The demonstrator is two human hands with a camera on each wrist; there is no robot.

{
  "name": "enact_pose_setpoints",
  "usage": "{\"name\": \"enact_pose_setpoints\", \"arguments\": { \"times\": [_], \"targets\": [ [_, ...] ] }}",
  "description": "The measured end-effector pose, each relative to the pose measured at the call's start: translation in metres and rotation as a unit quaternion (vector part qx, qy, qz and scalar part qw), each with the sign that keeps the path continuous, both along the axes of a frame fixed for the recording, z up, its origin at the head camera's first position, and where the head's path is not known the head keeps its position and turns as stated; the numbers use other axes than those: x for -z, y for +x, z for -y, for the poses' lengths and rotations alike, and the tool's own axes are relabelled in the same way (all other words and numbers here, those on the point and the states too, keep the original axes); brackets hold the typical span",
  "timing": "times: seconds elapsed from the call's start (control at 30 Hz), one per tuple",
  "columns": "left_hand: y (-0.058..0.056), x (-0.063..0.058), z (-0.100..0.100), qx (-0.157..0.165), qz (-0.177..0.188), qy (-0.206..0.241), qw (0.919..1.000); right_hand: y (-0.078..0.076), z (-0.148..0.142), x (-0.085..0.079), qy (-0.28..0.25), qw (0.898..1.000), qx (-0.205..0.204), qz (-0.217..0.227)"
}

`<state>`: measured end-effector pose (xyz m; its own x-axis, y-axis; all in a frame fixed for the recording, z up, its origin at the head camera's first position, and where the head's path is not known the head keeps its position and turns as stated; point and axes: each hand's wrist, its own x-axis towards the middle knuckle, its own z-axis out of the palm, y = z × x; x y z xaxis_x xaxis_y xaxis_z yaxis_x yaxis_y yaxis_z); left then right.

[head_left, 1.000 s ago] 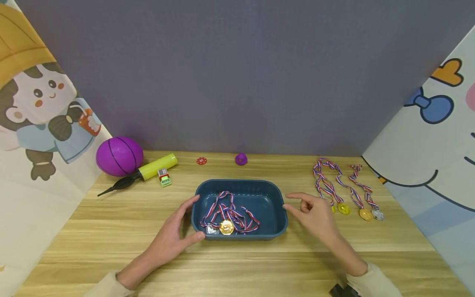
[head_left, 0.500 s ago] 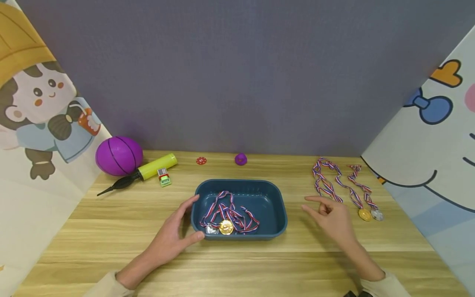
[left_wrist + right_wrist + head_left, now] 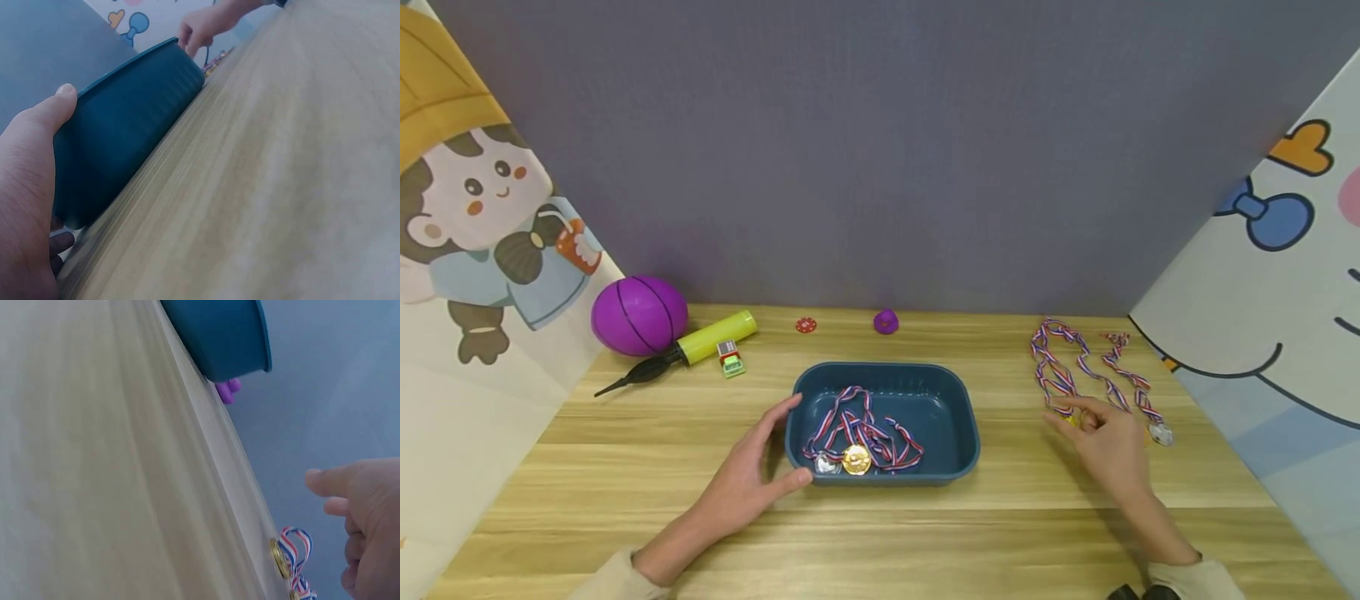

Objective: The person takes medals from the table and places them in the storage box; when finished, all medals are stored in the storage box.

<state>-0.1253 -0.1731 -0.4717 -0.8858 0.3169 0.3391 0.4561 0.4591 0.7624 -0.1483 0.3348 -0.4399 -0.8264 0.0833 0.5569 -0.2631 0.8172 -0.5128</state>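
Left hand with thumb and fingers wide apart, right hand with forefinger and thumb parted.

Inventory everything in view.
tub: one, dark teal, mid-table
tub medals: two, gold and silver, in tub
loose medals: at least three, gold and silver, right
ribbons: several, red-white-blue, with medals
ball: one, purple, back left
pump: one, yellow-black, beside ball
small block: one, red-green, beside pump
disc: one, red-white, back edge
small piece: one, purple, back edge
table: one, light brown, beneath
back wall: one, grey, behind
cartoon panels: two, multicoloured, left and right
dark gear: count unclear, black, right sleeve
sleeves: two, beige, bottom edge
left grip: one, bare, tub's left end
right grip: one, bare, near loose medals
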Motion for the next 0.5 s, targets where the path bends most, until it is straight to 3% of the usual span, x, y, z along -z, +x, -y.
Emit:
{"name": "enact_pose_setpoints", "arguments": {
  "times": [0.13, 0.5],
  "targets": [
    [0.000, 0.000, 0.001, -0.001, 0.002, 0.000, 1.0000, -0.002, -0.009, 0.002, 0.027, 0.999, 0.015, 0.009],
    [0.001, 0.000, 0.000, -0.003, -0.001, -0.004, 1.0000, 0.003, -0.021, 0.005, 0.063, 0.992, 0.060, 0.096]
  ]
}}
